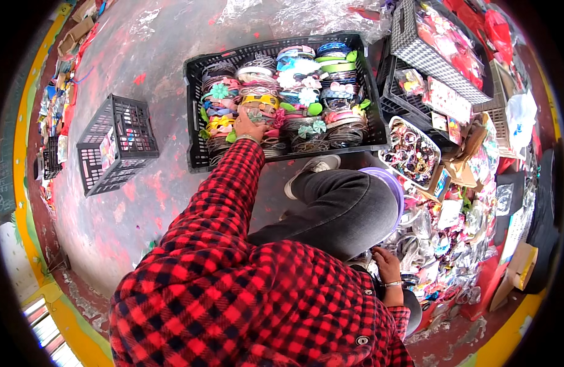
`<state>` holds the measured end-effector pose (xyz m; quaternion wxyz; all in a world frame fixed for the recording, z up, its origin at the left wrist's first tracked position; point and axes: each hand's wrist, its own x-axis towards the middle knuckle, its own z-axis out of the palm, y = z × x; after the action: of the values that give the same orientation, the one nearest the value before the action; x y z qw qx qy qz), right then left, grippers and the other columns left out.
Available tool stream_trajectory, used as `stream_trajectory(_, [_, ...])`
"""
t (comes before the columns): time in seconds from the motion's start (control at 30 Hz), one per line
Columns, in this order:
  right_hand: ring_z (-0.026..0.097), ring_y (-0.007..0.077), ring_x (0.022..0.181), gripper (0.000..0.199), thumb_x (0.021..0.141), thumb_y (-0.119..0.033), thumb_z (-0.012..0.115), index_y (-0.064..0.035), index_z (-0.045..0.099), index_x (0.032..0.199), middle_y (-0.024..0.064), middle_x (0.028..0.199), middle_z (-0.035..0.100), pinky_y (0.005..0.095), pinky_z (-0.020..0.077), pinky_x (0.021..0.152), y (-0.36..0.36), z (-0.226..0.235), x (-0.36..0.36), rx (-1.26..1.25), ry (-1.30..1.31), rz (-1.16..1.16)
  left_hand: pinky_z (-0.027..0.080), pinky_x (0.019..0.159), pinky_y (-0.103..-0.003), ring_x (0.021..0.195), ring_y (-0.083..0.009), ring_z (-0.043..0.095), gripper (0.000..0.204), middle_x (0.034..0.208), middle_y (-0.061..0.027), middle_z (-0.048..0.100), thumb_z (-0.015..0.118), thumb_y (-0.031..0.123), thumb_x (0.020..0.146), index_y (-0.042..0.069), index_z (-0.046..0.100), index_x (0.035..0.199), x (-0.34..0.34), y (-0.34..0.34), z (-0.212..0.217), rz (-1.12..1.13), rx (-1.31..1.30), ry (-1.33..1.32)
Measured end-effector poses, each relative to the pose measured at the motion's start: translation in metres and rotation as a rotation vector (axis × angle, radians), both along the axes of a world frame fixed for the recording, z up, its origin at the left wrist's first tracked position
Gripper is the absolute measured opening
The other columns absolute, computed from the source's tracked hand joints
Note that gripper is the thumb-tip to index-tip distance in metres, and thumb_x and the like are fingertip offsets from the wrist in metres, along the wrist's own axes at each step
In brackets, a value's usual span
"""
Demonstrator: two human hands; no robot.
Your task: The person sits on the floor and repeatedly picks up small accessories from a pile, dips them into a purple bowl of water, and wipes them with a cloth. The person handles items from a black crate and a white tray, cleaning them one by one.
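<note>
A large black plastic crate point(193, 110) sits on the paint-stained floor, packed with rows of colourful headbands point(306, 92) with bows and flowers. My left hand point(248, 127), on a red-and-black checked sleeve, reaches into the crate's near left part, fingers pinching a headband with a teal flower point(255, 115). My right hand point(386, 264), wearing a bracelet, rests low at the right beside my dark-trousered knee, fingertips down among clear packets of accessories point(441, 238). Whether it holds one is hidden.
A small black crate point(114, 144) stands to the left. At the right are a grey basket point(428, 58) of red goods, a white tray point(410, 153) of small ornaments, a purple round seat point(389, 183) and a cardboard box point(521, 266). My shoe point(315, 165) is by the big crate.
</note>
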<state>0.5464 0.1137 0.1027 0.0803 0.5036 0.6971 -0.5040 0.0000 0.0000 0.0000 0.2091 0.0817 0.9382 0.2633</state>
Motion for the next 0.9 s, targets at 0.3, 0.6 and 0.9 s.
stream_trajectory(0.3, [0.058,0.0129,0.076,0.021,0.082,-0.011,0.052,0.0006,0.060,0.098,0.0083,0.085,0.062,0.0243,0.0451,0.068,-0.005,0.007,0.000,0.036,0.001,0.044,0.034,0.097,-0.034,0.115,-0.0318,0.040,0.117,0.125,-0.0224,0.039,0.083,0.028,0.046,-0.003,0.011,0.133,-0.007,-0.004,-0.030,0.086,0.166,0.115])
stream_trajectory(0.6, [0.058,0.0111,0.074,0.022,0.083,-0.012,0.051,0.0007,0.060,0.098,0.0060,0.083,0.063,0.0229,0.0454,0.065,0.002,-0.001,-0.003,0.029,0.000,0.053,0.039,0.087,-0.041,0.103,-0.0395,0.048,0.093,0.109,-0.0270,0.049,0.076,0.017,0.054,0.000,0.022,0.127,-0.008,0.000,-0.044,0.023,0.169,0.155])
stream_trajectory(0.9, [0.059,0.0091,0.074,0.022,0.084,-0.014,0.053,-0.0019,0.060,0.101,0.0046,0.088,0.063,0.0186,0.0425,0.059,0.007,0.004,0.018,-0.047,0.021,-0.124,0.040,0.087,-0.039,0.104,-0.0326,0.051,0.051,0.109,-0.0210,0.054,0.052,0.033,0.083,-0.002,0.043,0.120,-0.101,-0.076,0.105,-0.216,0.255,0.303])
